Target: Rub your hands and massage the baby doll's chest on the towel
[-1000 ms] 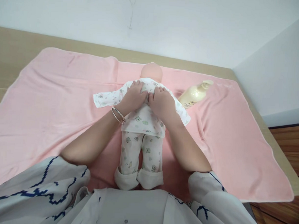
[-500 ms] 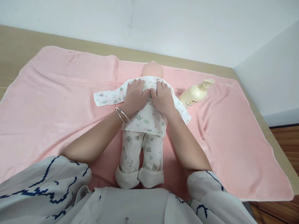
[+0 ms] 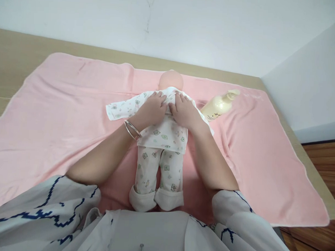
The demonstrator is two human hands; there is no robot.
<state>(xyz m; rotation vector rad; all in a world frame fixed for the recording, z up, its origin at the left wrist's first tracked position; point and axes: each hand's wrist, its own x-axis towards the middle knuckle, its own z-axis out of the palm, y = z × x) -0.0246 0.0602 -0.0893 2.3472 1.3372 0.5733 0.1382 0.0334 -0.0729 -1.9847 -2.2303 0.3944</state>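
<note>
A bald baby doll [image 3: 171, 80] lies stretched out with its head away from me, no face showing. It wears a white printed shirt [image 3: 164, 134] and matching trousers [image 3: 147, 168] with turned-up cuffs. Both my hands rest on the upper part of the shirt, just below the head. My left hand [image 3: 153, 108], with bangles at its wrist, has its fingers laid on the cloth and pointing inward. Beside it, my right hand [image 3: 183, 110] lies with fingers stretched towards the collar. The cloth is creased between the hands. One shirt sleeve [image 3: 120, 110] spreads out to the left.
A cream pump bottle [image 3: 219, 106] lies tilted right of the doll. Under everything is a pink blanket [image 3: 74, 111] on a wooden table [image 3: 16, 43]. A white wall [image 3: 201, 31] stands behind, with another wall [image 3: 317, 79] at the right.
My left hand has turned inward, its fingers now angled towards the middle of the shirt. The right hand has shifted slightly, and creases have formed in the cloth near the collar.
</note>
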